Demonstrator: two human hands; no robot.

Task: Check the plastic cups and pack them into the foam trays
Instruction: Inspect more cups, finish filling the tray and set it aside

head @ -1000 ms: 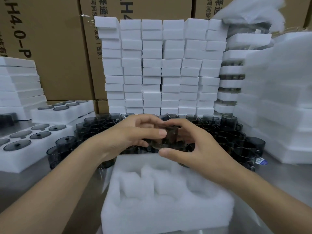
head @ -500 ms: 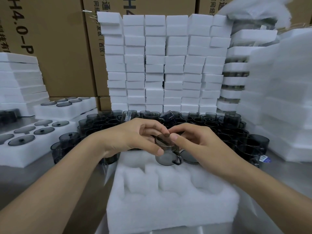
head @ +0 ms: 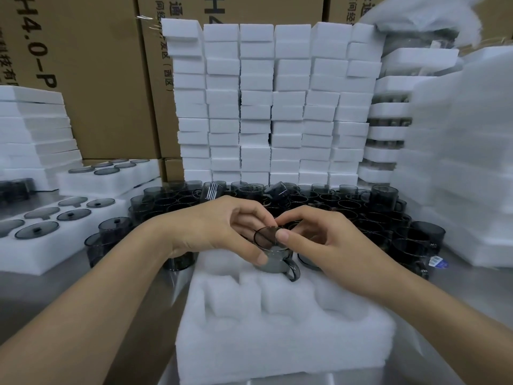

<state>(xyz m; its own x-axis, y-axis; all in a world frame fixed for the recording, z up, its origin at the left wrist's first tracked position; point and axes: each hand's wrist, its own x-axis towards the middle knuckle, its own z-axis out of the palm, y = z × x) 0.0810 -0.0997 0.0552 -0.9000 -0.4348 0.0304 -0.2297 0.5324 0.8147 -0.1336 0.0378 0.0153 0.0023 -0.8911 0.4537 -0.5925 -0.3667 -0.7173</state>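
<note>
**A:** Nearest us, the foam tray (head: 277, 337) sits on the surface (head: 36, 298) with its near pockets unfilled. What do we have at its far row?

**B:** We have both hands on one smoky plastic cup (head: 277, 261). The left hand (head: 219, 229) curls its fingers (head: 258, 215) over the cup and sets its thumb on the wall. The right hand (head: 327, 243) pinches the rim between thumb and forefinger. The cup is at the far middle pocket, but we cannot tell whether it is seated.

**A:** What do we think could go wrong from here?

**B:** We judge the handle (head: 293, 269) to be the trouble. If it meets the foam ridge beside the pocket, the cup may cock sideways and wedge. The rim pinch is also light, so a hard push could make the fingers slip.

**A:** Which way does the cup point?

**B:** Its mouth is up and tipped slightly toward us, so its long axis is near vertical. The handle points toward us and to the right.

**A:** And what do we see beyond it?

**B:** Just behind the tray, loose cups (head: 341, 207) crowd the surface, and lid trays (head: 41, 254) lie to the left. Farther back we see a wall of foam blocks (head: 272, 107), with cardboard boxes (head: 97, 79) behind it.
</note>
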